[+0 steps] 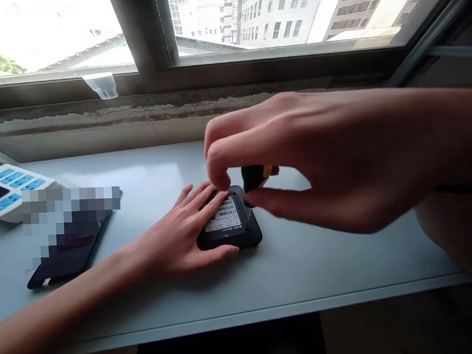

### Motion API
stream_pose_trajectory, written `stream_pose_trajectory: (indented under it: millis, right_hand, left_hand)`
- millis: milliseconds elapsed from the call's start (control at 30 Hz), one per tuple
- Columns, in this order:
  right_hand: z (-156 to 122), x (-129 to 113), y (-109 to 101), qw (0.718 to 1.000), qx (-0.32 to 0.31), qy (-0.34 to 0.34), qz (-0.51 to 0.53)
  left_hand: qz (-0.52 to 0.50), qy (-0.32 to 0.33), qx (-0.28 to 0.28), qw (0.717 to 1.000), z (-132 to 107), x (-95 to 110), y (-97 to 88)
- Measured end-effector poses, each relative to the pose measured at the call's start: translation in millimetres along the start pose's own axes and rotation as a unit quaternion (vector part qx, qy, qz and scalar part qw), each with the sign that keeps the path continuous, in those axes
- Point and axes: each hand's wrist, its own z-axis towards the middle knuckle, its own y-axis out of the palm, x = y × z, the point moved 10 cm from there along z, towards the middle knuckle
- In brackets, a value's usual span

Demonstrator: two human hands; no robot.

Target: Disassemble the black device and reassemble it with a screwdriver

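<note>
left of the left hand (179, 237), one power strip (13, 189) and one phone (67, 252), partly blurred out, both on the desk (265, 301). left hand lies flat, fingers spread wide, on one black device (228, 237), which sits between both hands with one white barcode label (222, 215) facing up. right hand (317, 163) is in a narrow pinch, holding one small black-yellow piece (255, 176) just above the device's right edge. behind, one window (291, 18), one clear plastic clip (101, 85) on its frame.
</note>
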Motion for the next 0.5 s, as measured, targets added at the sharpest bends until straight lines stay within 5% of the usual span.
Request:
stream_pose_trajectory:
  millis: [500]
  right_hand:
    - [-4, 4, -5, 0.999, 0.018, -0.005, -0.039]
  left_hand:
    - [0.035, 0.024, -0.007, 0.999, 1, 7, -1.0]
